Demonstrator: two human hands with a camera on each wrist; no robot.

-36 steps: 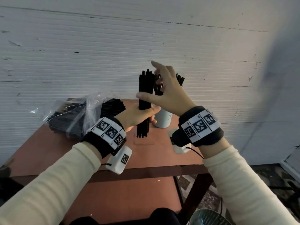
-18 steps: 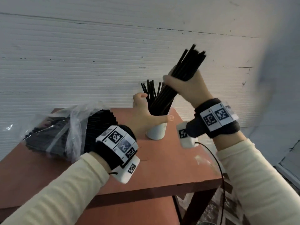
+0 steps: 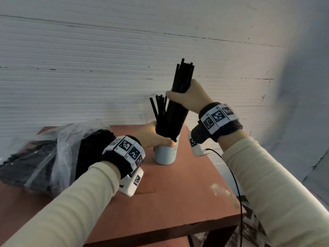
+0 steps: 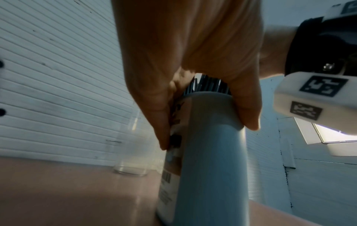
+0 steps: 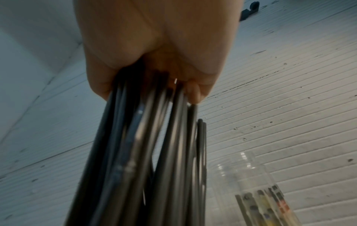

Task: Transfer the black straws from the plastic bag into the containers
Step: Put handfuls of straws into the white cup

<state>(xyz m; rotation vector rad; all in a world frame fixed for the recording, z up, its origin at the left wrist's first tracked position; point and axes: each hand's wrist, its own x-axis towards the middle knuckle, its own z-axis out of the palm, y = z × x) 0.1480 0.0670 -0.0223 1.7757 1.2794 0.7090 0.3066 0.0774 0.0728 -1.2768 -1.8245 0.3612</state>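
Note:
A pale blue container (image 3: 165,155) stands near the table's far right corner, with several black straws leaning in it. My left hand (image 3: 156,138) grips its rim, thumb in front and fingers behind; the left wrist view shows this container (image 4: 208,160) from low down. My right hand (image 3: 188,97) holds a bundle of black straws (image 3: 182,81) around its middle, nearly upright, with the lower ends inside the container. In the right wrist view the bundle of black straws (image 5: 144,152) hangs down from my closed right hand (image 5: 154,64). The plastic bag (image 3: 46,154) of black straws lies at the left.
The brown table (image 3: 178,202) is small, and its right edge is close to the container. A clear glass container (image 4: 131,152) stands behind the blue one by the white ribbed wall; the same clear glass container (image 5: 251,183) shows in the right wrist view. A black cable (image 3: 235,184) hangs from my right wrist.
The bundle passed from my left hand to my right. My right hand has stood it more upright and lowered it into the blue container, while my left hand moved to grip the rim.

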